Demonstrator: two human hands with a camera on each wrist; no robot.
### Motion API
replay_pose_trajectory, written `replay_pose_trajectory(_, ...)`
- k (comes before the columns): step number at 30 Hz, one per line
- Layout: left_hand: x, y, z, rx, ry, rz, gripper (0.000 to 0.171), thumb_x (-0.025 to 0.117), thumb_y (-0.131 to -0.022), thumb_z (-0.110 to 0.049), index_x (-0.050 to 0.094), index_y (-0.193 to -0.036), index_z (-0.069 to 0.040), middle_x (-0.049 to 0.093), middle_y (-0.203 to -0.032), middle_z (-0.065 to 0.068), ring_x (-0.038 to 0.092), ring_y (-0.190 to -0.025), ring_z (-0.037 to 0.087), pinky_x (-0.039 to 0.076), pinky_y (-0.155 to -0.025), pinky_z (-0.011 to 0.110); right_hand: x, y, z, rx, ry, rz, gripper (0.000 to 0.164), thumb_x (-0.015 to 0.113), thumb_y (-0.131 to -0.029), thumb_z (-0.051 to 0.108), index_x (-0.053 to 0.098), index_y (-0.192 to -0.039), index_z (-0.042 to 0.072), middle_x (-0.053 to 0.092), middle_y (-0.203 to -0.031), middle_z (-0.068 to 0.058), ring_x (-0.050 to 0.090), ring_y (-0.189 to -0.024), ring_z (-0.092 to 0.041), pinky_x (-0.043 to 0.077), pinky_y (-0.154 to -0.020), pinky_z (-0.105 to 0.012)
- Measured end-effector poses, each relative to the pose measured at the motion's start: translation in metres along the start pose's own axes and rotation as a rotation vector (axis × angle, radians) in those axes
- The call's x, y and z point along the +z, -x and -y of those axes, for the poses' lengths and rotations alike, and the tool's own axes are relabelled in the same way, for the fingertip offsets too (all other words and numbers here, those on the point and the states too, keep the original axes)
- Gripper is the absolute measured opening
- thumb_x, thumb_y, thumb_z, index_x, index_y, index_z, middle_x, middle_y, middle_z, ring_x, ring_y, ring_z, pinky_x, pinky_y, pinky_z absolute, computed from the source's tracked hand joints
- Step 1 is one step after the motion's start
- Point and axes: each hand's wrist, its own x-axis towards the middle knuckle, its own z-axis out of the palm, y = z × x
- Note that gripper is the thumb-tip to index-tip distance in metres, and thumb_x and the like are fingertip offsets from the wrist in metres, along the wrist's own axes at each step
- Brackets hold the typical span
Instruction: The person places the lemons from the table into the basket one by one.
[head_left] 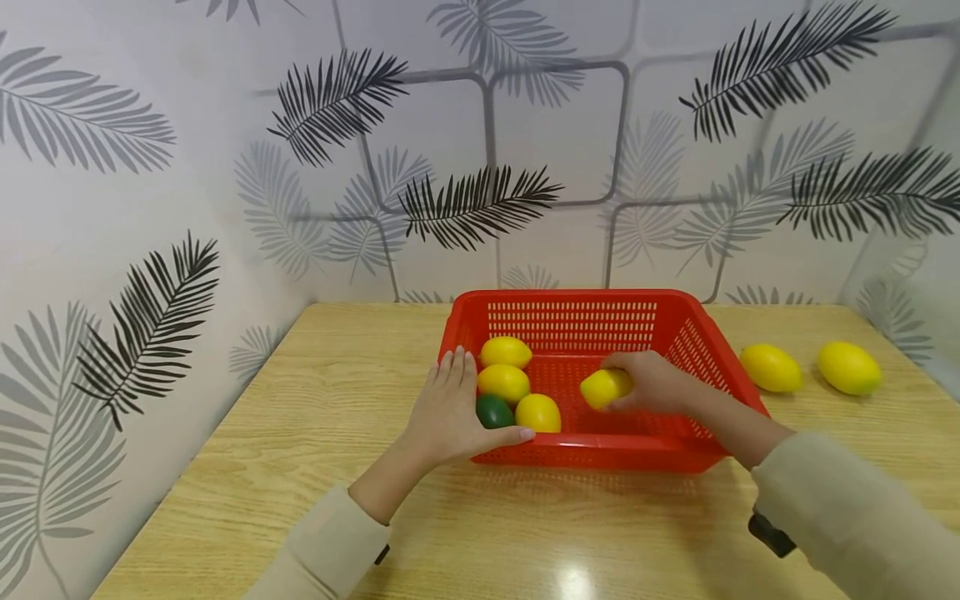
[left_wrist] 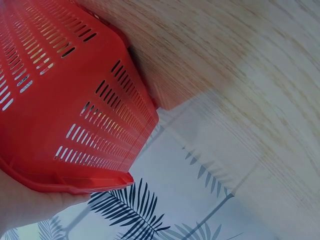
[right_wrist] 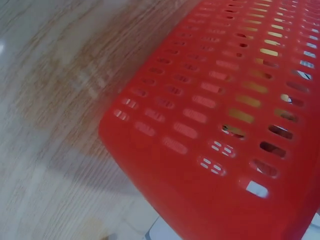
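My left hand (head_left: 447, 412) rests on the front left corner of a red plastic basket (head_left: 600, 442). Its straight fingers lie along the left rim, and the thumb reaches over the front rim. Inside the basket, my right hand (head_left: 651, 382) grips a yellow lemon (head_left: 603, 389). Along the left side of the basket lie a yellow lemon (head_left: 506, 352), a second lemon (head_left: 504, 384), a third lemon (head_left: 537, 413) and a dark green fruit (head_left: 495, 412). The left wrist view has part of the left hand (left_wrist: 30, 205) at the rim; the right wrist view shows the basket wall (right_wrist: 200, 125) and no hand.
Two yellow lemons sit on the wooden table (head_left: 315, 400) right of the basket, one lemon (head_left: 771, 367) close to its wall and another lemon (head_left: 849, 367) farther right. A leaf-patterned wall (head_left: 555, 150) stands behind and to the left of the table.
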Motion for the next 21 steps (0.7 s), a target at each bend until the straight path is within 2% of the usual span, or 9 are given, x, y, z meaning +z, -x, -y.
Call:
replay_pose_trajectory(11,0.003,-0.001,0.0,-0.002,-0.003,-0.013,0.114,0.051,-0.07,-0.076,0.017,-0.147,0.001,0.013,-0.155,0.018,0.009,-0.144,0.034,0.009,-0.118,0.047,0.012,-0.002,0.002,-0.015,0.0,0.165,0.04,0.074,-0.077,0.017,0.063,-0.113,0.004,0.064,-0.102,-0.006,0.053,-0.09,-0.018,0.05,-0.086,-0.038)
replay_pose_trajectory(21,0.004,-0.001,0.0,-0.009,0.006,-0.012,0.113,0.052,-0.07,-0.075,0.016,-0.147,0.0,0.013,-0.155,0.017,0.009,-0.144,0.034,0.009,-0.118,0.047,0.015,-0.002,0.005,-0.034,0.029,0.188,0.043,0.074,-0.078,0.02,0.062,-0.115,0.003,0.065,-0.103,-0.005,0.054,-0.089,-0.017,0.051,-0.086,-0.038)
